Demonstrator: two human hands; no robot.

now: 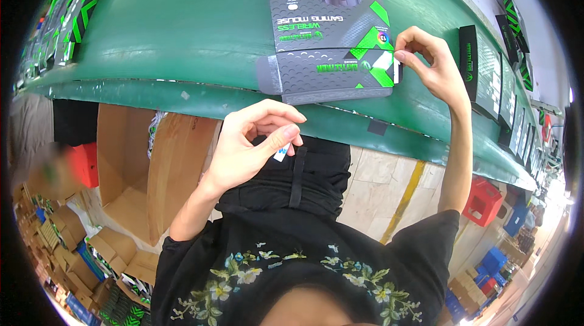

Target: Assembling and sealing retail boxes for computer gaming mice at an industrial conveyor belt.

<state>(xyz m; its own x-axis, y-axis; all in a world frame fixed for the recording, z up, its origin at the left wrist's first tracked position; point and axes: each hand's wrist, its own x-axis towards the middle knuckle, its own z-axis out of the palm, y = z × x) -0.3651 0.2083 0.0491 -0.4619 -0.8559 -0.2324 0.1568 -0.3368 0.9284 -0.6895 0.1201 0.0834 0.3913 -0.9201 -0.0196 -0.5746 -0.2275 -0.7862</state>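
Observation:
A black and green printed mouse box [331,37] lies on the green table in front of me, its lettering upside down to me. A dark flap [269,75] sticks out at its left side. At the box's right edge my right hand [433,65] is closed, thumb and forefinger pinched there beside a small white patch [396,72]. Whether that patch is part of the box or a sticker I cannot tell. My left hand [246,143] is curled in front of the table edge. Between its fingers is a small white label [281,154] with blue print.
Several black boxes [477,73] line the table's right side, and more green and black boxes [79,19] stand at the far left. Below the table edge is an open cardboard carton [152,174]. A red bin [483,201] sits on the floor at right.

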